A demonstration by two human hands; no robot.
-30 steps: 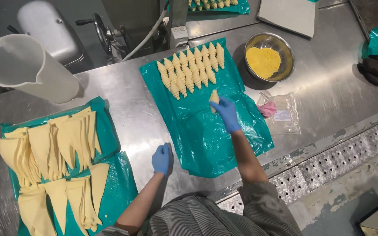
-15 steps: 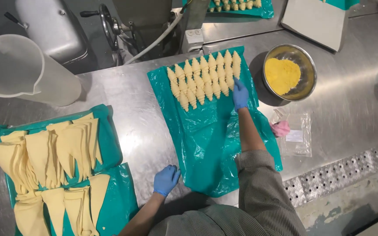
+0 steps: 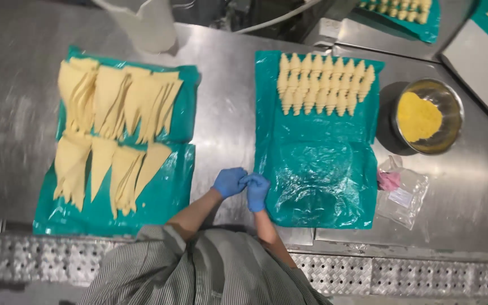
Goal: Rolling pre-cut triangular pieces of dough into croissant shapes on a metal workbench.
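Clear plastic bag (image 3: 403,193), perhaps labelled

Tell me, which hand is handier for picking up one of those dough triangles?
Probably the left hand: it is on the side of the dough triangles, while the right hand touches it, nearer the rolled pastries.

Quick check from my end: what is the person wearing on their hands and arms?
Both hands, left and right, wear snug blue disposable gloves reaching the wrists. The forearms are bare, and a grey-and-white striped garment covers the upper arms and body.
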